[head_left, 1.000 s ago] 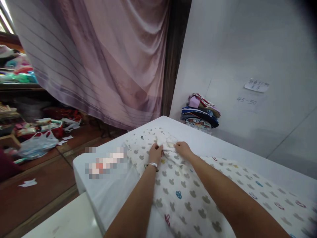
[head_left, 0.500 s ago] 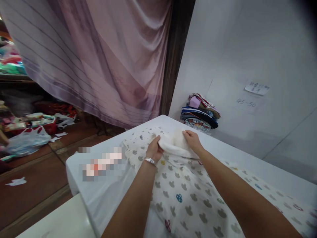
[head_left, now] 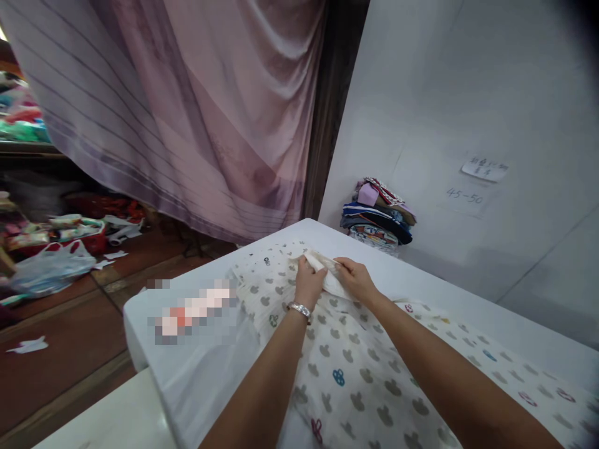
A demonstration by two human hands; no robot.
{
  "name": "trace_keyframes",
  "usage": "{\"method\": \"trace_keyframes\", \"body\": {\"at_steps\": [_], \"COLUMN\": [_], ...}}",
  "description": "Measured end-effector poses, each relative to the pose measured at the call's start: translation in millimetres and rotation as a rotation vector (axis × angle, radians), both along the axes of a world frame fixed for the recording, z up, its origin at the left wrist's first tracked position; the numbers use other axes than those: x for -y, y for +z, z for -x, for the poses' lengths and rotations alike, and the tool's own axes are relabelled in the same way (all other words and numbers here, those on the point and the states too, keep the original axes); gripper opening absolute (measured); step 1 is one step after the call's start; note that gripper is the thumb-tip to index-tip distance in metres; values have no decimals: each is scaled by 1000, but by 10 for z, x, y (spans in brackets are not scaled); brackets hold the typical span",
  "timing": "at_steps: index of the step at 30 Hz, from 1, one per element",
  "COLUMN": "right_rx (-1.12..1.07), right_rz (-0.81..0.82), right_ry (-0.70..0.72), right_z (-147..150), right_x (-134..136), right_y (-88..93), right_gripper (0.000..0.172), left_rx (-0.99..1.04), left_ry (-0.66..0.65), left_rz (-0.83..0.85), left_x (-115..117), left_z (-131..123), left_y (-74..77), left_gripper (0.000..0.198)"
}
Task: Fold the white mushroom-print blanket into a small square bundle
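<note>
A white garment [head_left: 355, 368] printed with grey mouse-head shapes lies spread over the white table [head_left: 196, 374]. My left hand [head_left: 309, 284], a silver watch on its wrist, pinches a small cream fold of cloth [head_left: 327, 271] at the garment's far end. My right hand [head_left: 356, 279] grips the same fold from the right side, fingers closed on it. Both hands sit close together, nearly touching.
A stack of folded clothes [head_left: 379, 212] stands on the table's far corner against the white wall. A pink striped curtain [head_left: 196, 112] hangs behind. Plastic bags and colourful clutter [head_left: 56, 249] lie on the brown floor at left. A paper note [head_left: 484, 167] is on the wall.
The fold of cloth, lifted and bunched half a second ago, is now pressed lower and flatter. Both hands have come closer together over it.
</note>
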State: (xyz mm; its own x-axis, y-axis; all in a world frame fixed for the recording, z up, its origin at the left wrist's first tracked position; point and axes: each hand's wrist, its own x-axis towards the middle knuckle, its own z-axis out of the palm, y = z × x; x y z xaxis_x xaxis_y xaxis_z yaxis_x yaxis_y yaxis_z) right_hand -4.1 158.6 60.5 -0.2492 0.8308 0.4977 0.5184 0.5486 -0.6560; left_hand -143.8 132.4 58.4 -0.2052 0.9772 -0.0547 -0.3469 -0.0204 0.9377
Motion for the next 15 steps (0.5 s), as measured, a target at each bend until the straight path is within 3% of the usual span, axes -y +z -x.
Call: {"method": "trace_keyframes", "body": {"at_steps": [4, 7, 10, 15], "right_rx": [-36, 5, 125, 273], "right_rz": [-67, -94, -160, -225], "right_ry": [-101, -105, -22, 81], "right_z": [6, 16, 23, 22], "right_x": [52, 124, 222, 348], "right_y": [51, 73, 49, -34], "right_gripper": [30, 29, 27, 30], "left_rx": [-7, 100, 182, 227], "left_ry": [23, -25, -6, -8], "left_rz": [-66, -3, 60, 133], "left_x": [51, 63, 36, 16], "left_z": [65, 83, 81, 66], "left_y": [120, 159, 136, 111], "left_gripper": [84, 69, 53, 48]}}
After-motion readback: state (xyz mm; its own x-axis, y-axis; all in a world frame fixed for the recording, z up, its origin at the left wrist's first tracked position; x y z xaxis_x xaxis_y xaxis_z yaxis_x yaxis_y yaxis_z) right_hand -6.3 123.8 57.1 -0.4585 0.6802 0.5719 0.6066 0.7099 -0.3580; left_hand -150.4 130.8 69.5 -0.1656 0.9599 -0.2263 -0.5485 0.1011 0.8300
